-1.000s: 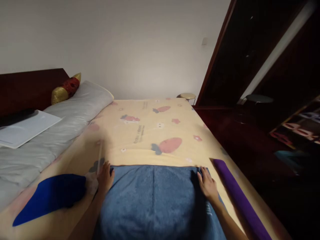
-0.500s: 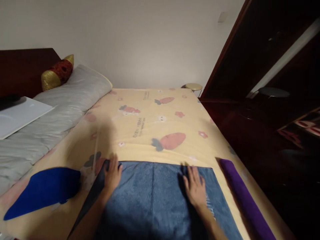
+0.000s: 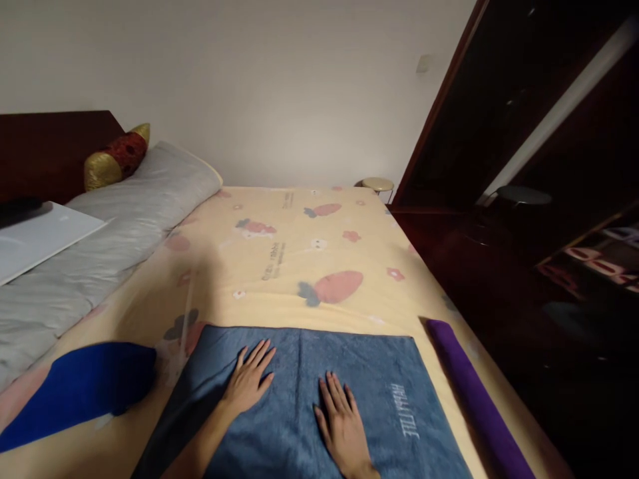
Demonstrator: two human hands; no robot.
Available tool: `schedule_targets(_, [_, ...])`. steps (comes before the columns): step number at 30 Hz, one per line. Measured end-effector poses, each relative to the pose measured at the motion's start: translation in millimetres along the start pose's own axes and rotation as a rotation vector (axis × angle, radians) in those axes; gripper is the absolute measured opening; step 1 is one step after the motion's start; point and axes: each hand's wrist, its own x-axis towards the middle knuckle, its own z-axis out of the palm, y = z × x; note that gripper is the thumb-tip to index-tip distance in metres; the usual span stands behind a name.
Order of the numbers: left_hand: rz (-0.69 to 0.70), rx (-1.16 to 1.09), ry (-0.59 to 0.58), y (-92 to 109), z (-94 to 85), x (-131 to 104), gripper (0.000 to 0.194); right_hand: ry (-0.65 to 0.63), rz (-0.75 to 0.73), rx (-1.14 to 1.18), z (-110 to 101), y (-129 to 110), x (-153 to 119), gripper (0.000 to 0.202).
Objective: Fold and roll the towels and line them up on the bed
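Note:
A blue-grey towel (image 3: 294,386) lies spread flat on the bed, with white lettering near its right side and a crease down its middle. My left hand (image 3: 249,378) rests on the towel left of that crease, palm down and fingers stretched out. On the crease's other side, my right hand (image 3: 340,422) lies flat on the cloth, fingers extended. To the left is a bright blue folded cloth (image 3: 84,389). Along the right, a long purple rolled cloth (image 3: 474,396) lies beside the towel's edge. Neither hand grips anything.
The bed sheet (image 3: 279,226) is yellow with carrot prints. On the left are a grey pillow or quilt (image 3: 144,193), a white board (image 3: 44,233) and a red-gold cushion (image 3: 117,156). A stool (image 3: 378,184) stands beyond the bed; dark floor lies right.
Both hands have moved inward from the towel's far corners and toward me. The towel's far left corner now lies flat, and its white lettering shows. The view has shifted slightly.

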Motion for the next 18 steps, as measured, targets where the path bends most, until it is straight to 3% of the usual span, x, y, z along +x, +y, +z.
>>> schedule_targets(2, [-0.010,-0.013,0.030,13.5,-5.3,7.6,0.054,0.007,-0.006,0.032,0.6,-15.1,-1.1,0.055])
schedule_targets(6, [0.071,-0.048,0.058,47.7,-8.0,25.9,0.056,0.012,-0.173,0.094,19.2,-49.9,-5.1,0.062])
schedule_targets(9, [0.125,-0.074,0.026,64.7,0.4,31.0,0.058,-0.007,-0.289,0.187,29.5,-53.0,-12.6,0.055])
schedule_targets(11, [0.103,-0.084,0.026,68.1,5.4,30.1,0.058,-0.025,-0.304,0.239,23.4,-34.5,-16.4,0.043])
schedule_targets(12, [0.074,-0.084,0.042,67.6,7.1,29.0,0.058,-0.013,-0.241,0.233,16.9,-20.4,-17.1,0.041])
schedule_targets(16, [-0.227,-0.030,0.153,54.6,13.9,23.6,0.057,0.085,0.257,0.057,-10.4,40.7,-8.0,0.050])
schedule_targets(18, [-0.355,-0.017,0.122,43.8,17.9,21.0,0.056,0.073,0.316,0.038,-16.9,61.0,3.6,0.050])
